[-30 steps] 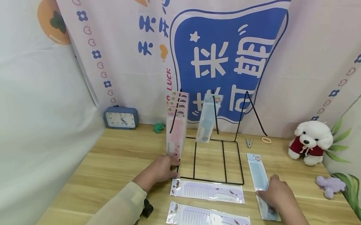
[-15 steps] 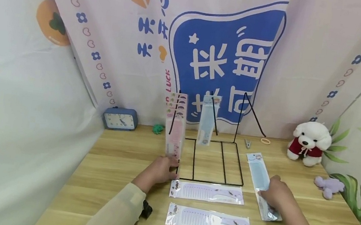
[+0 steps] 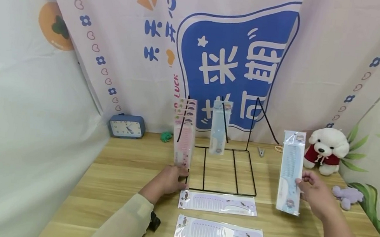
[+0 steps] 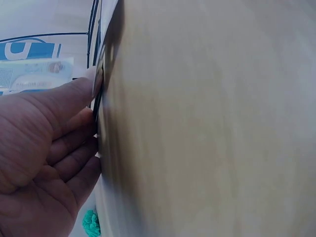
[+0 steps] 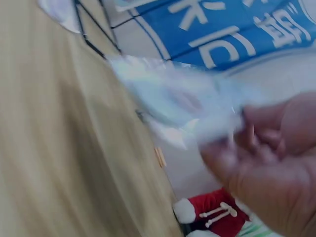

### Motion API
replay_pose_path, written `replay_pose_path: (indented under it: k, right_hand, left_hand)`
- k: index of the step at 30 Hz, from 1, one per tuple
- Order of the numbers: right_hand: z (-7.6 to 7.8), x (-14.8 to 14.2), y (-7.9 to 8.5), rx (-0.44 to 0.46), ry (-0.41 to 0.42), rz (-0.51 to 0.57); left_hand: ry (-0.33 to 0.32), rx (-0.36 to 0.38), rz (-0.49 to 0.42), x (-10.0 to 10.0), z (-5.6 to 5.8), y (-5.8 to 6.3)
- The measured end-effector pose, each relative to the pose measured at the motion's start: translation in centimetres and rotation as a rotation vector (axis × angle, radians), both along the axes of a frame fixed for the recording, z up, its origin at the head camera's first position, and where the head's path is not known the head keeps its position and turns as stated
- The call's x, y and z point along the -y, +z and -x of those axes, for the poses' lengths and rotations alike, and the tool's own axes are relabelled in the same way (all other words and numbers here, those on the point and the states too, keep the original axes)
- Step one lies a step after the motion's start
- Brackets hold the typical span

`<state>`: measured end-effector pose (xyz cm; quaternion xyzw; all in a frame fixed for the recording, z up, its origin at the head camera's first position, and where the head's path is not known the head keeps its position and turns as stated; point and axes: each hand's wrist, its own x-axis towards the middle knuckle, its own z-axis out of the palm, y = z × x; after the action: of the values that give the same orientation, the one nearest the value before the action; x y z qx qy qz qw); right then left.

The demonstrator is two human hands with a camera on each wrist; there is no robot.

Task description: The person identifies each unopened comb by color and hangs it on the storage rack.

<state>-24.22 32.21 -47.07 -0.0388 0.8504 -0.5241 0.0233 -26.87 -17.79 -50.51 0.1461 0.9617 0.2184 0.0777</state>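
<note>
My right hand [image 3: 315, 189] pinches a blue comb in a clear packet [image 3: 290, 173] by its right edge and holds it upright above the table. In the right wrist view the packet [image 5: 182, 98] is blurred between thumb and fingers. With thumb and fingers, my left hand [image 3: 168, 178] grips the front left corner of the black wire display rack [image 3: 220, 192], below the hanging packets. Several pink packaged combs [image 3: 184, 141] hang on the rack's left hook. A single blue packaged comb [image 3: 219, 129] is on the middle hook; the right hook [image 3: 268, 119] carries nothing.
Two purple packaged combs [image 3: 217, 203] lie in front of the rack. Along the back stand a blue clock [image 3: 127, 126], a green toy [image 3: 166, 136], a grey clip [image 3: 261, 152] and a white plush dog [image 3: 327, 149]. A purple toy [image 3: 347, 195] lies far right.
My right hand has lifted the blue packaged comb off the table, turned it upright and moved it slightly right. My left hand stays at the rack's corner.
</note>
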Motion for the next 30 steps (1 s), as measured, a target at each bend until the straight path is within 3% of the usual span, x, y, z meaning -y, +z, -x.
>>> replay_pose_path:
  k: [4, 8, 12, 15, 18, 23, 26, 30]
  right_hand:
    - [-0.3, -0.6, -0.2, -0.108, 0.206, 0.367]
    - [-0.4, -0.2, 0.4, -0.198, 0.467, 0.615]
    - [-0.7, 1.3, 1.8, -0.249, 0.687, 0.688]
    - [-1.1, 2.7, 2.7, -0.275, 0.791, 0.661]
    - [-1.6, 4.4, 3.4, -0.298, 0.783, 0.562]
    - [-1.9, 7.6, 4.1, -0.325, 0.6, 0.268]
    - [-1.9, 9.5, 4.2, -0.275, 0.494, 0.137]
    - [-1.6, 11.3, 3.9, -0.185, 0.421, 0.057]
  left_hand:
    - [-0.009, 0.001, -0.011, 0.0, -0.2, 0.0]
    - [-0.012, -0.002, -0.012, 0.0, -0.2, 0.0]
    - [-0.002, -0.008, 0.002, 0.0, -0.1, 0.0]
    - [0.003, -0.004, 0.001, 0.0, -0.1, 0.1]
    - [-0.001, -0.002, -0.004, 0.0, -0.1, 0.0]
    - [0.0, -0.003, -0.012, 0.0, -0.2, -0.1]
    - [0.003, -0.004, -0.013, 0.0, -0.2, 0.0]
    - [0.006, 0.002, -0.013, -0.1, -0.1, 0.1]
